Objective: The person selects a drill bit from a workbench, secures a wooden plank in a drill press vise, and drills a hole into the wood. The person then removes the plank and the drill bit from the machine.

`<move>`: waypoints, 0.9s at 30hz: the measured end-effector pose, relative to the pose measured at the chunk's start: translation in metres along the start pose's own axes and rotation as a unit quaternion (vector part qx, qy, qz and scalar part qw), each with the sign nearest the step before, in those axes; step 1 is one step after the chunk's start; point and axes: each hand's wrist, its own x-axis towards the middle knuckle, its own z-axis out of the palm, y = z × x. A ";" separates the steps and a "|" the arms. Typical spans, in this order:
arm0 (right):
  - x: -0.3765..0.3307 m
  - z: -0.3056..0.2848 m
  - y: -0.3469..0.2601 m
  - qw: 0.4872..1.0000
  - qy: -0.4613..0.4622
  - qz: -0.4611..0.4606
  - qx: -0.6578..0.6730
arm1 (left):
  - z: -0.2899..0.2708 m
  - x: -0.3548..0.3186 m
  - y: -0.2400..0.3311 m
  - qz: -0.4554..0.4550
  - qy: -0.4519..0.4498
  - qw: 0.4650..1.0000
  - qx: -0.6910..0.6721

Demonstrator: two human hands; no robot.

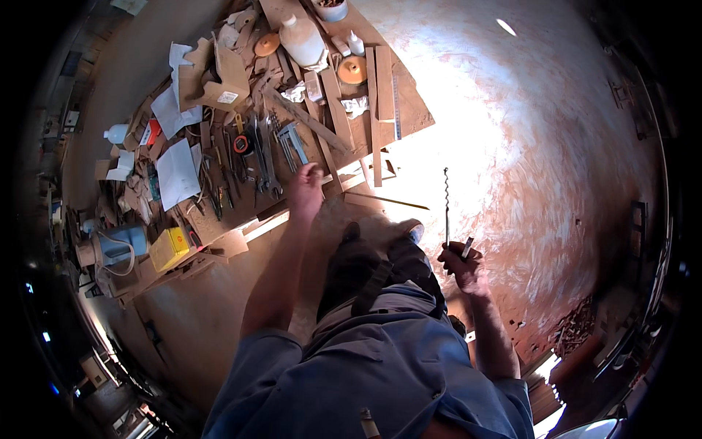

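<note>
My right hand (465,269) is closed around the lower end of a long spiral auger drill bit (447,197), which points away from me. A short pale piece (467,247) also sticks up between its fingers; its kind I cannot make out. My left hand (306,193) is over the near edge of the cluttered workbench (415,110), its fingers loosely bent and the thumb apart. No held thing shows in it. Just beyond it lie a blue-grey metal tool like a caliper (293,143), several wrenches (268,164) and a round black-and-red tape measure (242,144).
Wood strips (376,117) overhang the bench's near edge. Farther back are a white jug (302,42) and an orange disc (352,70). Papers (178,174), a cardboard box (223,77) and a yellow box (169,249) crowd the left. Debris (575,327) lies on the floor at the right.
</note>
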 end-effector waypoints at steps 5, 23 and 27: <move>0.018 -0.040 0.002 0.999 0.034 0.013 0.000 | -0.043 0.032 -0.020 0.113 0.093 0.901 0.409; 0.012 0.056 0.003 0.997 0.040 0.064 0.019 | -0.021 0.117 -0.042 -0.137 0.039 0.921 0.364; 0.010 0.065 -0.005 0.997 0.041 0.062 0.019 | -0.029 0.128 -0.039 -0.179 -0.030 0.924 0.337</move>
